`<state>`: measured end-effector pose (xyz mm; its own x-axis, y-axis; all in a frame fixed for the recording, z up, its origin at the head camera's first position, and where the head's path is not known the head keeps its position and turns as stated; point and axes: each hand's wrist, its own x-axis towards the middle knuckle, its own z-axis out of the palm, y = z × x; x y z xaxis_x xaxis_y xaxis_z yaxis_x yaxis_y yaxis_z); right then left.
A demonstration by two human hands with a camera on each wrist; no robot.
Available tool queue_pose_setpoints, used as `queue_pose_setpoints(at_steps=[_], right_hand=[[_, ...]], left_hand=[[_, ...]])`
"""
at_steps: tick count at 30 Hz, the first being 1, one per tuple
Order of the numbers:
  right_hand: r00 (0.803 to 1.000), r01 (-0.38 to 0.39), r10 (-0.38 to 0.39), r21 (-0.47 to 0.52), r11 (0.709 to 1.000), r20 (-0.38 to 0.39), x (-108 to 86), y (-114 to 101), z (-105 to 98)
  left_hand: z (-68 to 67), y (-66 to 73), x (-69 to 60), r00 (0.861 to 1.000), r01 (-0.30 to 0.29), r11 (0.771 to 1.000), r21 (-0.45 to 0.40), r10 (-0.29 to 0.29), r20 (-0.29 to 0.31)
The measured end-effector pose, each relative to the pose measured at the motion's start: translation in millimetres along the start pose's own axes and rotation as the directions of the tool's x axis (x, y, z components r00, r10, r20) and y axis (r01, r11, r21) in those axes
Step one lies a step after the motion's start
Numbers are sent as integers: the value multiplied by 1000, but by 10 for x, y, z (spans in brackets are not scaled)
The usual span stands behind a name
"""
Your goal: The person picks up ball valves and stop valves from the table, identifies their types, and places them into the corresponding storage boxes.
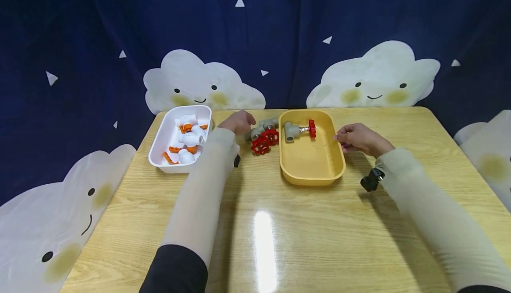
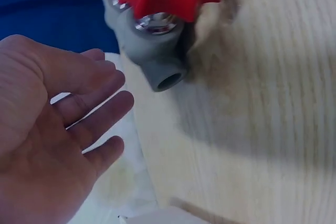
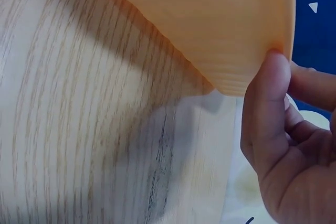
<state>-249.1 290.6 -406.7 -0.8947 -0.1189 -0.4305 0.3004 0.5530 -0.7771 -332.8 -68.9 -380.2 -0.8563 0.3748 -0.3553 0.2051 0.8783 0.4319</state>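
My left hand (image 1: 238, 122) hovers beside several grey valves with red handwheels (image 1: 263, 143) that lie in a cluster on the table. In the left wrist view, its fingers are loosely bent, and a gap separates them from a grey pipe valve (image 2: 149, 43) with a red wheel. With thumb and fingers, my right hand (image 1: 361, 138) pinches the right rim of a yellow tray (image 1: 309, 162); the right wrist view shows the thumb pressed on the tray wall (image 3: 226, 30). Inside that tray, near its far end, lies one grey valve (image 1: 291, 131) with a red handwheel.
Left of my left hand stands a white tray (image 1: 168, 128), holding white pipe fittings (image 1: 190, 138) and orange-handled parts (image 1: 169, 158). The wooden table (image 1: 319, 231) ends at a dark blue curtain (image 1: 287, 26) with cloud shapes.
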Motion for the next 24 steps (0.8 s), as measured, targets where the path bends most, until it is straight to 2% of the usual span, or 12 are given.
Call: queue_pose_setpoints(at_steps=[9,12,19,24], right_hand=[[1000,-12,12,1,1000,-2,12,-27,30],[1000,-11,11,15,1000,1,18,-13,31],[1000,14,-14,26,1000,-6,9,8,22],[1000,25,-25,21,999,-5,19,34,26]], left_hand=[[223,-27,92,997,-62,997,40,64,-45],[261,-31,94,996,-73,997,39,75,-46],[338,-61,135,990,-85,991,107,96,-99],[401,-77,151,988,-96,989,116,109,-112]])
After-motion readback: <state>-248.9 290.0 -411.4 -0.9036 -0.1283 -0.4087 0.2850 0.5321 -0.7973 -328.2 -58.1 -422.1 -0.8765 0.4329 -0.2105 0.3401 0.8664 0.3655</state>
